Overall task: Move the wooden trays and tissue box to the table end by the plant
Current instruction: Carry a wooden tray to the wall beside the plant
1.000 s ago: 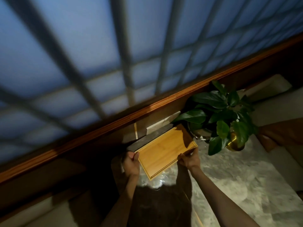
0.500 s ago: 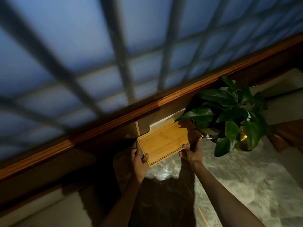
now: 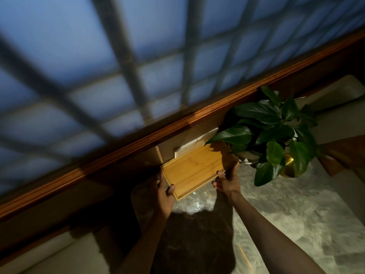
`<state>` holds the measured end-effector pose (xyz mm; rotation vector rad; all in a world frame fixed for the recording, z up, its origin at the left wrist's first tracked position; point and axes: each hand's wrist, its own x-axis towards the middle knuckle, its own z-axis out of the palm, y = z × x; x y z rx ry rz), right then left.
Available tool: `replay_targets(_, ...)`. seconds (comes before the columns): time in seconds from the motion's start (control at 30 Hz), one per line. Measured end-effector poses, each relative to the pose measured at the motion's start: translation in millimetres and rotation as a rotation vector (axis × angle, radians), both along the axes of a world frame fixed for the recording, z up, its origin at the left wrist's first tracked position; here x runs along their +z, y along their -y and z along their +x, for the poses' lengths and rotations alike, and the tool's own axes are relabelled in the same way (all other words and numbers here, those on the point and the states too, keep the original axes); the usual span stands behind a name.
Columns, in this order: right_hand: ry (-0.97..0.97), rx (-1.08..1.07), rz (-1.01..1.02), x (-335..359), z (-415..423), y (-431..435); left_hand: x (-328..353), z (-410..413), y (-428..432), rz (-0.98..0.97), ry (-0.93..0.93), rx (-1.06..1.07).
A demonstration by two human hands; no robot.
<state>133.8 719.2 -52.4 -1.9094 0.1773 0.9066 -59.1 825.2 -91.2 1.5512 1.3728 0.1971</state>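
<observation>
I'm placing the bamboo tray [image 3: 192, 170] at the marble table's [image 3: 296, 210] far end, left hand [image 3: 165, 191] and right hand [image 3: 227, 179] pinching its edges, plant [image 3: 274, 133] at two o'clock; next, I'd lower it flat and let go.

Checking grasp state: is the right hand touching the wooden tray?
Touching. The head view shows the right hand gripping the wooden tray at its right edge, fingers wrapped over the rim.

The window grid [image 3: 138, 62] is smeared by blur, plant [image 3: 274, 133] leaves cover the tray's [image 3: 193, 169] two o'clock corner and most of the gold pot [image 3: 288, 166], and both forearms run off at six o'clock.
</observation>
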Motion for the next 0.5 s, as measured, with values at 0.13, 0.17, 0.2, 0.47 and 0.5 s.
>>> replay_targets(0.13, -0.066, 0.053, 0.008, 4.8, 6.9, 3.3, 5.9, -1.4, -0.8, 0.017, 0.004, 0.001)
replay_targets(0.17, -0.092, 0.077, 0.021, 7.8, 8.7, 4.2, 9.8, -1.4, -2.0, 0.011, -0.014, -0.017)
replay_targets(0.2, -0.115, 0.089, 0.036, 10.4, 9.2, 5.0, 13.7, -1.7, -2.8, 0.012, -0.05, -0.042)
replay_targets(0.47, 0.637, 0.713, -0.262, 16.6, -58.2, 28.7, 34.4, -10.2, 38.8, 0.424, -0.343, -0.297)
replay_targets(0.5, 0.618, 0.807, -0.319, 13.9, -65.6, 31.5, 31.4, -14.2, 44.2, 0.376, -0.374, -0.351)
